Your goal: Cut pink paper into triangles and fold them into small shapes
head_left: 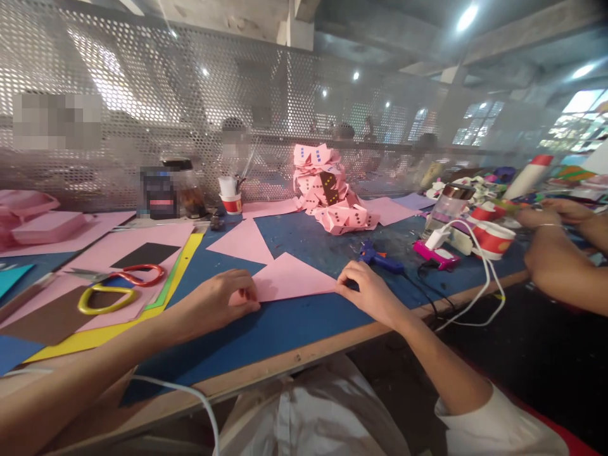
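1. Here we are at the blue tabletop (304, 329), and the pink sheet (289, 278) lies across it between the two hands, close to the table's near edge.
2. Look at its shape: the visible part reads as a low triangle, its peak pointing away from the person, toward the perforated screen (266, 82).
3. Its long axis runs left to right, roughly along the person's front, the right end slightly farther off; the long straight side faces the person.
4. Left hand (228, 294) at the left end, fingers curled, thumb and fingertips in a narrow pinch on the sheet.
5. Over to the right hand (363, 285), thumb and forefinger nearly together on the right corner, a narrow pinch there too.
6. Just behind, a second pink sheet (244, 240) lies flat, and beyond it to the right stands the pink folded-paper piece (327, 190) with its dotted pattern.
7. Blue glue gun (387, 261) just beyond the right hand, magenta power strip (436, 254) farther right.
8. On the left, red-handled scissors (142, 274) and yellow-handled scissors (107, 301) rest over stacked colored sheets (183, 272).
9. Far right, another person's forearm (570, 266) reaches in over the table.
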Available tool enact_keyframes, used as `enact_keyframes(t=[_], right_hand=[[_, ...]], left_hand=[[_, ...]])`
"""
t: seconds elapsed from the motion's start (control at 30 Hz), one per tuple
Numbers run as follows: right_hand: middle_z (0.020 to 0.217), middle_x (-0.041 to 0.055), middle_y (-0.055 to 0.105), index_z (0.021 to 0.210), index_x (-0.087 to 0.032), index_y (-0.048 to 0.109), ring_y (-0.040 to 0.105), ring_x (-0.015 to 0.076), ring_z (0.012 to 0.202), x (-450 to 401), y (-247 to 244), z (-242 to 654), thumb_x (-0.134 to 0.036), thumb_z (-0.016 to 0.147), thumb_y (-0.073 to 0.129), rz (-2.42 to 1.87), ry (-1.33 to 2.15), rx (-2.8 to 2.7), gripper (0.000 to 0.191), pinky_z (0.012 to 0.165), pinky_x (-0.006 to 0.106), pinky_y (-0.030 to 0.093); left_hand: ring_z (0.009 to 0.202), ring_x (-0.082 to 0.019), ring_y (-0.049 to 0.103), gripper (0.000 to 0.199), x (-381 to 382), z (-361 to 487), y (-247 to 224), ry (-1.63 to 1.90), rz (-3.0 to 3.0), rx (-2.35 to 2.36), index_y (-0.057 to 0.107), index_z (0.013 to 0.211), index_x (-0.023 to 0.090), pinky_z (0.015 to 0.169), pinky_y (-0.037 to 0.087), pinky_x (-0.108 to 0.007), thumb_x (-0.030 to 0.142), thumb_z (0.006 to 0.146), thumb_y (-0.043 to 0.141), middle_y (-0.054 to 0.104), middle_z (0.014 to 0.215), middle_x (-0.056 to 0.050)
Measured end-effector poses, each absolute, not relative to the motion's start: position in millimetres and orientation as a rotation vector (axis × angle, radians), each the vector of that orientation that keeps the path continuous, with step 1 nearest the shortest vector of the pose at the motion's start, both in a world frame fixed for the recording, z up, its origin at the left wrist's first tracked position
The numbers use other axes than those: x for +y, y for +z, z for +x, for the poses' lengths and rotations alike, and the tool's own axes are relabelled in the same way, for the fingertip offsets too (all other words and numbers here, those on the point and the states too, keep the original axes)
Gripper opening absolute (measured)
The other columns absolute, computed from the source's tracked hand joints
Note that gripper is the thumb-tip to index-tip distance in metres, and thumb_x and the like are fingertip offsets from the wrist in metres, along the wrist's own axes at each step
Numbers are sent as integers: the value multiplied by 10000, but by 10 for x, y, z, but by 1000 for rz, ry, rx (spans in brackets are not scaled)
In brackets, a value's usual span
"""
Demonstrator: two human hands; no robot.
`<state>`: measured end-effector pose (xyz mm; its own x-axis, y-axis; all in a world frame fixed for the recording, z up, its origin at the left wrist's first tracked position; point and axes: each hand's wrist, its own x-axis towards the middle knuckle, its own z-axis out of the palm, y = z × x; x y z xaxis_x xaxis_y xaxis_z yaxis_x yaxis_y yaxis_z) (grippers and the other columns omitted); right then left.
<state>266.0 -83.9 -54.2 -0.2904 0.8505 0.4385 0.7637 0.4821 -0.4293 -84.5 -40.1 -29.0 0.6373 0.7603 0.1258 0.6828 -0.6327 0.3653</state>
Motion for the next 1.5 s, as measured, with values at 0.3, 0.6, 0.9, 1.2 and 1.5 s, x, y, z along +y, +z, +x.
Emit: enact_keyframes(t=[0.3,0.6,0.9,1.2,1.5], right_hand=[[895,31,636,802,-211,642,590,196,911,-811,-594,2678,-233,927,685,-1314,147,-2117,134,830,333,468],[887,18,627,792,-213,604,576,194,909,-819,-583,2675,-227,939,672,-1315,154,-2121,163,827,327,449],[895,12,615,784,-215,571,575,189,907,-839,-576,2661,-220,911,704,-1364,142,-2096,183,825,320,445],[898,11,605,781,-214,549,570,188,900,-841,-577,2651,-206,888,722,-1388,142,-2077,203,822,319,442],[888,12,593,768,-214,528,566,195,897,-848,-558,2635,-153,876,692,-1416,120,-2077,206,822,315,435]], left_hand=[[770,-199,616,244,-412,-570,-317,504,2494,1243,655,786,211,718,474,-298,427,870,576,691,835,-34],[750,-182,600,296,-408,-557,-360,484,2475,1283,631,782,207,694,440,-275,471,888,547,673,813,-26],[759,-192,601,275,-413,-535,-376,481,2534,1291,609,771,205,691,431,-286,444,895,550,657,792,-26],[755,-186,596,245,-418,-552,-415,492,2525,1317,592,783,210,694,420,-288,427,892,561,649,808,-19],[766,-200,604,289,-396,-566,-413,446,2423,1356,629,838,217,702,426,-296,494,884,563,653,852,-30]])
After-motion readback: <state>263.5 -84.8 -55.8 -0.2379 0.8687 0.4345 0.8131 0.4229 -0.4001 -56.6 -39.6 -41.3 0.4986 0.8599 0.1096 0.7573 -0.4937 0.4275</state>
